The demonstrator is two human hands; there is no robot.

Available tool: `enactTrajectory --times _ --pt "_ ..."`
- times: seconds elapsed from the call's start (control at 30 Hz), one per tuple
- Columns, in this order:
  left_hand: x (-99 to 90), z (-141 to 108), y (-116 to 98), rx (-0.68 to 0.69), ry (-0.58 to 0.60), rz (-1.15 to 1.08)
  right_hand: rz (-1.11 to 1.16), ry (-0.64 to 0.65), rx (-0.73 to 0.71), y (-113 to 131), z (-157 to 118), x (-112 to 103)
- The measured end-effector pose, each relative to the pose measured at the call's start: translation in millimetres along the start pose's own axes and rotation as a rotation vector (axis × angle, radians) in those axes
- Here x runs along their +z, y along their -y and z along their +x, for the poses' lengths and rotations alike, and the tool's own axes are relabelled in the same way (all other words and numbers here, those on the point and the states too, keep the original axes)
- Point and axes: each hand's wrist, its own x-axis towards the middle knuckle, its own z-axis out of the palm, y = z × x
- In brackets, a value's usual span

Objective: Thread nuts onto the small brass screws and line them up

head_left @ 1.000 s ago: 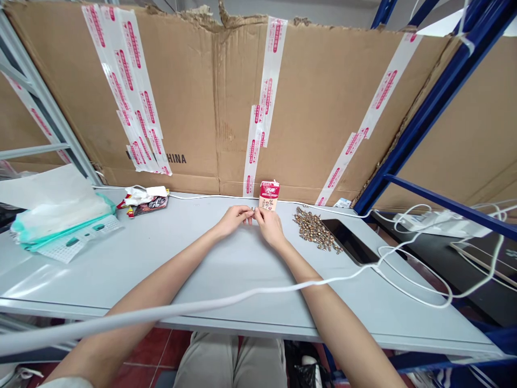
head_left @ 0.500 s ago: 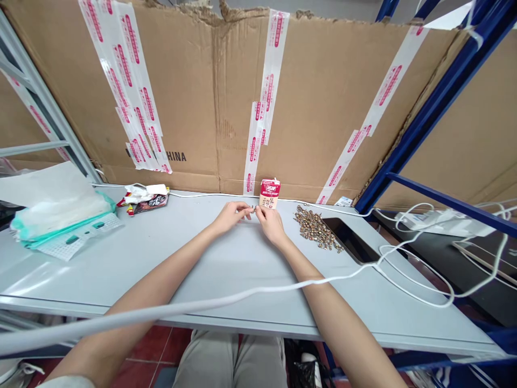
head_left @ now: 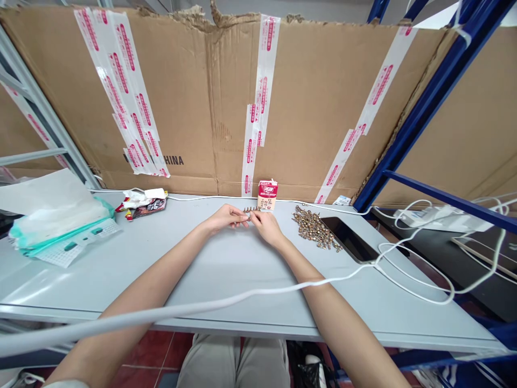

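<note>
My left hand (head_left: 226,218) and my right hand (head_left: 266,227) meet at the fingertips on a small metal part (head_left: 247,216), too small to make out exactly. Just beyond my fingers, a short row of brass screws (head_left: 251,209) lies on the grey table top (head_left: 226,269). A red-and-white drink carton (head_left: 267,195) stands just beyond my right hand, not touching it. To the right of that hand lies a heap of brass screws (head_left: 312,229).
A dark tablet (head_left: 347,240) lies beside the heap. At the left are a plastic-wrapped teal and white packet (head_left: 60,221) and snack wrappers (head_left: 144,206). White cable (head_left: 242,299) runs above my forearms. Taped cardboard (head_left: 202,108) forms the back wall, with a blue shelf frame (head_left: 428,108) at the right.
The view has shifted slightly. My hands have drawn a little back from the carton, and the short row of screws now shows beyond my fingers.
</note>
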Motion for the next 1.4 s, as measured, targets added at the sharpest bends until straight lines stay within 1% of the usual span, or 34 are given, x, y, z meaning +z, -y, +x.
enactTrajectory --times 0.1,0.2,0.27,0.37,0.43,0.47,0.5,0.53,0.63,0.67,0.7,0.8,0.83,0.9,0.97,1.03,1.1,1.2,1.27,1.33,1.4 --pt "1.2 1.7 -1.8 0.035 -0.012 0.085 0.012 -0.001 -0.01 -2.9 0.1 1.8" --pt "7.0 1.6 -4.8 0.106 -0.065 0.258 0.021 -0.005 -0.009 -6.4 0.0 3.5" --pt "13.9 -0.2 -6.9 0.186 -0.134 0.445 0.029 -0.008 0.002 -8.9 0.1 3.8" --pt "24.1 -3.8 -9.0 0.29 -0.276 0.721 0.024 -0.021 0.015 -11.7 1.0 2.5" --pt "26.1 -5.1 -9.4 0.298 -0.352 0.779 0.018 -0.039 0.019 -11.6 1.8 0.7" --pt "25.1 -5.1 -9.4 0.287 -0.369 0.755 0.019 -0.051 0.021 -10.8 2.1 -0.2" --pt "22.8 -4.6 -9.2 0.268 -0.353 0.696 0.024 -0.063 0.02 -9.6 2.3 -1.0" --pt "19.7 -3.9 -8.6 0.242 -0.302 0.608 0.031 -0.07 0.017 -8.0 2.4 -1.7" --pt "9.6 -0.7 -4.9 0.145 -0.066 0.285 0.046 -0.063 -0.013 -2.7 1.5 -2.9" --pt "7.3 0.4 -3.1 0.122 -0.004 0.2 0.044 -0.053 -0.022 -1.3 1.0 -3.1" --pt "5.9 1.6 -1.2 0.105 0.031 0.138 0.039 -0.044 -0.029 -0.3 0.5 -3.3" --pt "6.1 4.8 4.1 0.084 0.039 0.06 0.016 -0.039 -0.03 -0.1 -0.4 -3.2" --pt "7.5 5.8 5.5 0.077 0.021 0.054 0.01 -0.038 -0.028 -0.9 -0.5 -2.8" --pt "11.5 6.8 7.1 0.084 -0.055 0.088 0.008 -0.035 -0.021 -3.6 -0.2 -1.4" --pt "17.0 6.0 7.0 0.129 -0.173 0.218 0.024 -0.035 -0.01 -7.3 0.6 0.7" --pt "23.1 3.0 4.9 0.21 -0.296 0.434 0.057 -0.046 0.002 -10.8 1.9 2.9" --pt "28.7 -1.4 1.0 0.3 -0.384 0.681 0.089 -0.049 0.005 -13.1 3.3 4.3" --pt "34.0 -7.7 -4.9 0.386 -0.43 1.001 0.106 -0.057 -0.007 -12.4 5.1 3.9" --pt "34.6 -9.9 -6.8 0.411 -0.441 1.138 0.097 -0.074 -0.015 -10.1 5.6 2.8" --pt "33.1 -10.1 -6.5 0.429 -0.457 1.192 0.079 -0.081 -0.009 -7.8 5.3 2.2" --pt "30.2 -8.8 -4.9 0.44 -0.469 1.164 0.074 -0.077 0.008 -6.5 4.4 2.3"
